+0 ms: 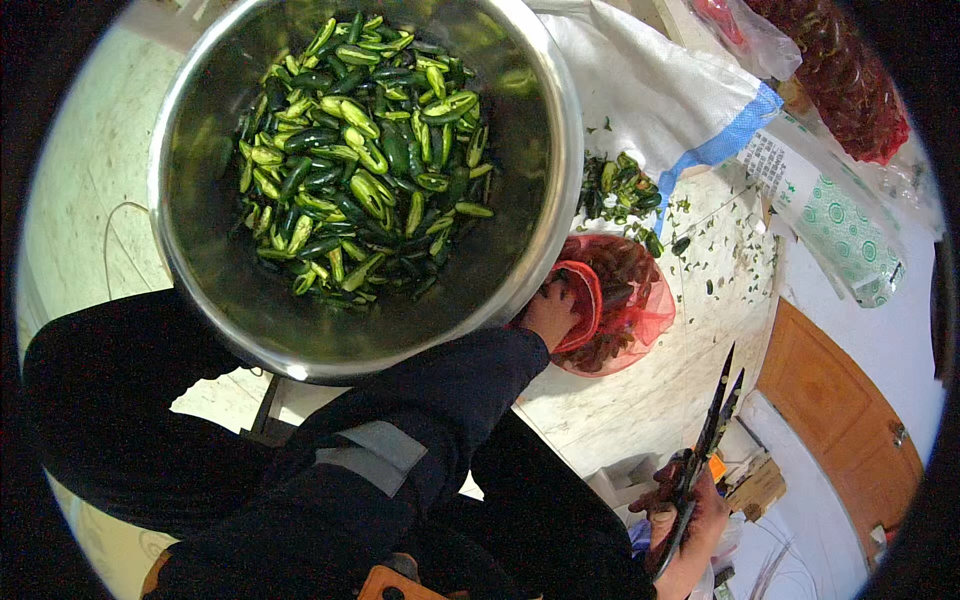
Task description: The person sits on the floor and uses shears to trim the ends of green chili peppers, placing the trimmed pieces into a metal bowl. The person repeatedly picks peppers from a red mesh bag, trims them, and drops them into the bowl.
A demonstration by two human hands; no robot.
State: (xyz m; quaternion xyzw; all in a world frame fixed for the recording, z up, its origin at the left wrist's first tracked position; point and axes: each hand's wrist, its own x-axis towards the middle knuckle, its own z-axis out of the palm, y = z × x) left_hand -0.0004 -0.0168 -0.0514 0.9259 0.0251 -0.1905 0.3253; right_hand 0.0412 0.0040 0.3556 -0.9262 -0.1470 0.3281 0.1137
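Note:
A large stainless steel bowl [559, 172] holds many green chili peppers [367, 150], a lot of them slit or cut lengthwise. Beside its right rim, my left hand [551, 307] reaches into the mouth of a red mesh bag [649, 315] of dark peppers; the fingertips are hidden inside. My right hand [686, 517] grips a pair of dark-bladed scissors [705, 435], the blades slightly apart and pointing up, with small bits stuck on them.
A pile of pepper scraps [619, 187] lies by a white woven sack [645, 82] with a blue edge. Small green bits are scattered over the floor [720, 232]. Another red mesh bag [847, 82], a green-patterned plastic package [832, 217] and a brown door [832, 405] are at the right.

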